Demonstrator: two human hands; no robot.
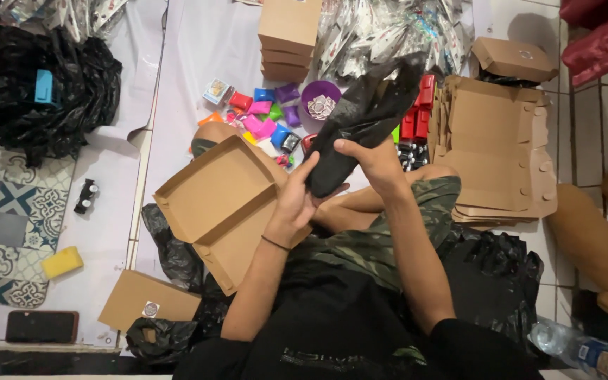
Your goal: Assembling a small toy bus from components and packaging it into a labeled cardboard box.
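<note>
An open cardboard box [223, 204] lies empty on the lap, nothing packed in it yet; just right of it the left hand [293, 204] and right hand [374, 163] both clench a black plastic-wrapped bundle [360, 123], raised above the knees, apparently mid-wrapping; flat boxes [494, 148] wait rightward

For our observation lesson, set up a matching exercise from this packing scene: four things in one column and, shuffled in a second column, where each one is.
Things
1. black plastic bag
2. open cardboard box
3. purple bowl
4. yellow block

Places
A. on the floor mat at far left, beside a patterned rug
B. held up in the left hand and right hand
C. on the person's knee, lid open
D. among the small colourful items ahead of the person

Pairs: 1-B, 2-C, 3-D, 4-A
</note>
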